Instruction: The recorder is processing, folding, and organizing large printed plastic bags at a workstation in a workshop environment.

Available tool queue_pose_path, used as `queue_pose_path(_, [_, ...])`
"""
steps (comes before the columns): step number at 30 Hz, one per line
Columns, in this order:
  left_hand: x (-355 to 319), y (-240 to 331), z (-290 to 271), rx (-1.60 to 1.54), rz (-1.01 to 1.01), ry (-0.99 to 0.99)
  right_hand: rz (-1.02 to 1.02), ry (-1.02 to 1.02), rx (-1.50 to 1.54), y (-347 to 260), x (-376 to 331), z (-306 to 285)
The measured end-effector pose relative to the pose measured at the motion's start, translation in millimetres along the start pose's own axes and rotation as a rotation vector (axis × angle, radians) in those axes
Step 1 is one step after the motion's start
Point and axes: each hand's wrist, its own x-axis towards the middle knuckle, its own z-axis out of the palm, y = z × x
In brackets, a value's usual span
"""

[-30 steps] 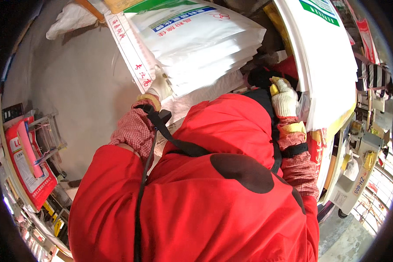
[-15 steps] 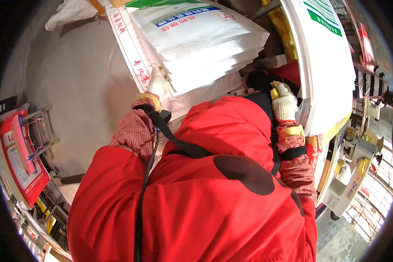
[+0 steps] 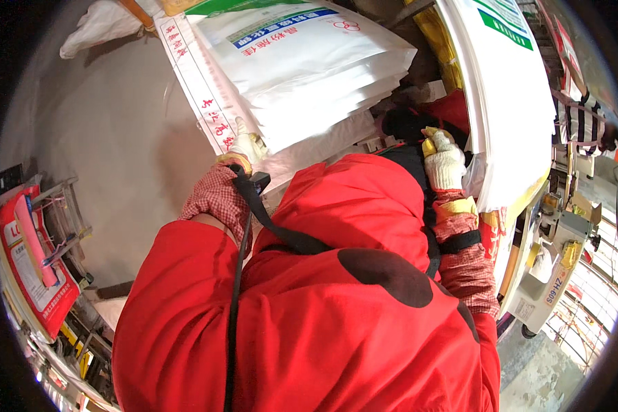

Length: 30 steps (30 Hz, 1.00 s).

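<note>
My left hand (image 3: pixel 246 146), in a white glove with a yellow cuff, grips the lower left edge of a thick stack of white printed sacks (image 3: pixel 302 65) lying in front of my chest. My right hand (image 3: pixel 444 162), gloved the same way, is closed against the inner edge of a tall white sack (image 3: pixel 508 103) that stands upright on my right. Red jacket sleeves and checked sleeve covers hide both forearms. A black strap (image 3: pixel 250 206) crosses my left shoulder. The fingertips of both hands are partly hidden behind the sacks.
A grey concrete floor (image 3: pixel 110 137) lies to the left, with another white bag (image 3: pixel 99 24) at the far top. A red printed sack on a metal rack (image 3: pixel 38 261) stands at the left edge. A pale machine with yellow parts (image 3: pixel 553 268) is at the lower right.
Both hands keep the same hold. The view has drifted slightly, and the sack stack sits a little higher in the picture.
</note>
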Motion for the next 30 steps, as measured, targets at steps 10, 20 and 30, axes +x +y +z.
queue_pose_path(10, [43.8,6.4,-51.0,0.781,0.385,0.126,0.086,-0.004,0.188,-6.4,3.0,11.6])
queue_pose_path(20, [28.4,-12.6,-37.9,1.153,0.112,0.209,-0.010,0.009,0.042,-16.1,5.1,-2.6])
queue_pose_path(30, [-11.8,26.0,-16.7,0.444,0.083,-0.057,0.067,0.055,0.127,-14.8,0.8,-6.0])
